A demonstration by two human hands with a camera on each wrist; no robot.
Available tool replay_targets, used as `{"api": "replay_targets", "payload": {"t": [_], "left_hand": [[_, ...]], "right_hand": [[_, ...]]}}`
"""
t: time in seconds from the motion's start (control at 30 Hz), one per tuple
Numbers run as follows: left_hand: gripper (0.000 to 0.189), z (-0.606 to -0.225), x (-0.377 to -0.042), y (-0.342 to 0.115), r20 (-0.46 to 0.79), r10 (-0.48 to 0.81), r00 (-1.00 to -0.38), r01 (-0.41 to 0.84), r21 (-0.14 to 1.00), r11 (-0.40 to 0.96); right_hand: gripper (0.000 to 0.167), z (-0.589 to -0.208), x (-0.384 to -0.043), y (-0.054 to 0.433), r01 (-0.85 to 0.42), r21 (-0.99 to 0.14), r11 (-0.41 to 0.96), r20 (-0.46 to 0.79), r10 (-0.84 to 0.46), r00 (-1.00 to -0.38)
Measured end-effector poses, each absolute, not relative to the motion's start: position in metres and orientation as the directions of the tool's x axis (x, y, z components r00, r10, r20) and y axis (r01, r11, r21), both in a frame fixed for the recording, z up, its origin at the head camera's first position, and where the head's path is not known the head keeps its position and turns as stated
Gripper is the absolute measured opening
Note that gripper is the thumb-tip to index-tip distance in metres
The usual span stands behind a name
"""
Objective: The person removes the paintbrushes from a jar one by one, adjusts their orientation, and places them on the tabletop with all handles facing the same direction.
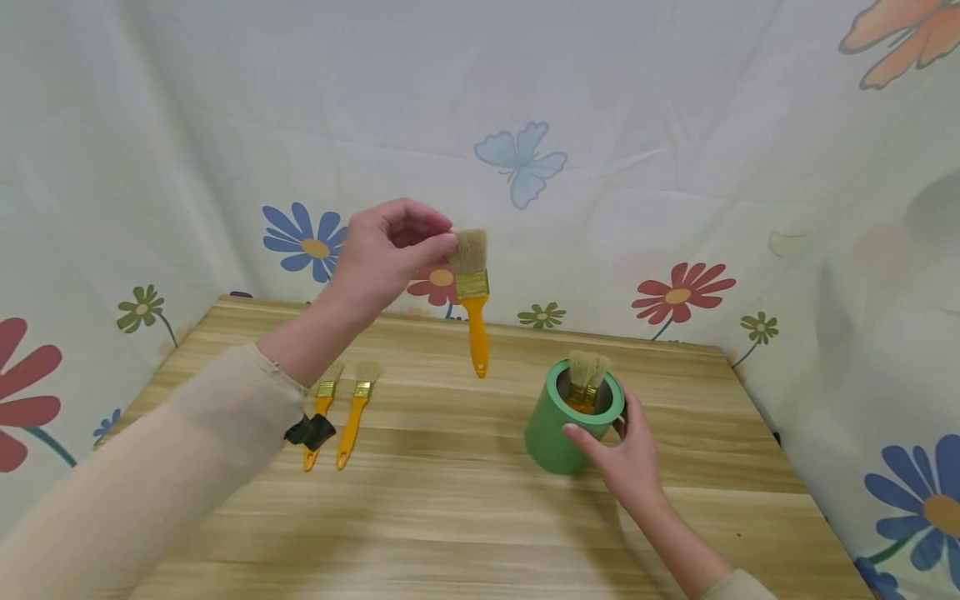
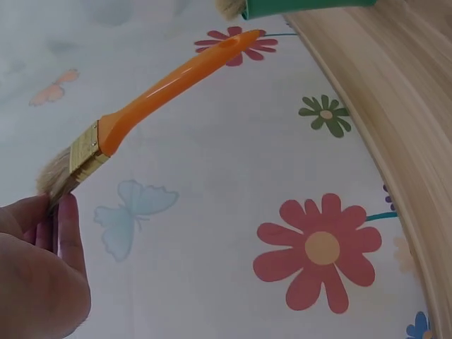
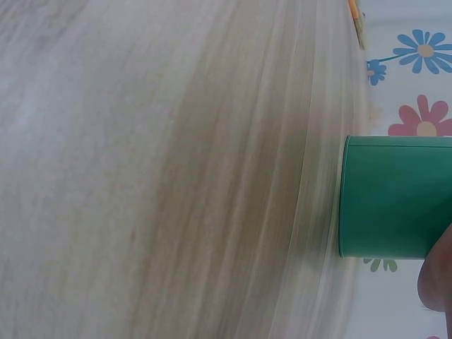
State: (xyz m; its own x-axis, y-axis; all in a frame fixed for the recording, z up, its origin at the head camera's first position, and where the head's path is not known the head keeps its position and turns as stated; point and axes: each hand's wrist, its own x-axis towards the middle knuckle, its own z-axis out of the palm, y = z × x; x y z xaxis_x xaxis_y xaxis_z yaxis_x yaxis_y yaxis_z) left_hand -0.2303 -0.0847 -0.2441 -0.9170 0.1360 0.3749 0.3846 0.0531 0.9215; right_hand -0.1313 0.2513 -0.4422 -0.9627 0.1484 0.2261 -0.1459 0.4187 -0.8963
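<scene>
My left hand (image 1: 386, 254) pinches a paintbrush (image 1: 472, 287) by its pale bristles, and the yellow-orange handle hangs down above the table. The left wrist view shows the same brush (image 2: 152, 102) with thumb and fingers at the bristle tips. Around the side of a green can (image 1: 551, 429) my right hand (image 1: 630, 458) is curled, thumb at the near side of the rim. Another brush (image 1: 587, 379) stands in that can, bristles up, its handle mostly hidden inside. In the right wrist view the can (image 3: 395, 198) stands on the wooden table.
Two more paintbrushes, a left one (image 1: 322, 402) and a right one (image 1: 356, 412), lie on the wooden table (image 1: 420, 517) at the left, bristles away from me. A small black object (image 1: 310, 432) overlaps the left one. A flower-printed curtain (image 1: 637, 167) surrounds the table's back and sides.
</scene>
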Motion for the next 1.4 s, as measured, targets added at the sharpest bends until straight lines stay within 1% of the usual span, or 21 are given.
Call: {"api": "replay_targets", "payload": {"t": [0.13, 0.3, 0.67, 0.9, 1.0, 1.2, 1.4], "left_hand": [[0.025, -0.25, -0.231, -0.099, 0.343, 0.132, -0.93, 0.355, 0.932, 0.08], [0.029, -0.26, -0.23, -0.114, 0.284, 0.121, -0.951, 0.301, 0.941, 0.155], [0.03, -0.285, -0.238, -0.134, 0.078, 0.163, -0.984, 0.12, 0.956, 0.268], [0.034, -0.306, -0.246, -0.148, -0.063, 0.212, -0.975, 0.017, 0.935, 0.354], [0.033, -0.317, -0.251, -0.153, -0.107, 0.227, -0.968, -0.017, 0.93, 0.367], [0.035, -0.339, -0.261, -0.161, -0.149, 0.273, -0.951, -0.048, 0.937, 0.346], [0.036, -0.36, -0.272, -0.165, -0.191, 0.291, -0.937, -0.075, 0.928, 0.366]], "right_hand": [[0.096, -0.442, -0.132, 0.252, -0.142, -0.895, 0.424, 0.224, 0.15, -0.963], [0.097, -0.442, -0.132, 0.252, -0.139, -0.896, 0.422, 0.22, 0.15, -0.964], [0.098, -0.442, -0.132, 0.254, -0.126, -0.893, 0.432, 0.213, 0.158, -0.964], [0.097, -0.442, -0.132, 0.253, -0.135, -0.888, 0.44, 0.225, 0.16, -0.961], [0.098, -0.442, -0.133, 0.253, -0.132, -0.889, 0.44, 0.223, 0.162, -0.961], [0.098, -0.443, -0.134, 0.253, -0.13, -0.889, 0.44, 0.222, 0.165, -0.961], [0.098, -0.443, -0.134, 0.253, -0.13, -0.888, 0.44, 0.223, 0.166, -0.961]]}}
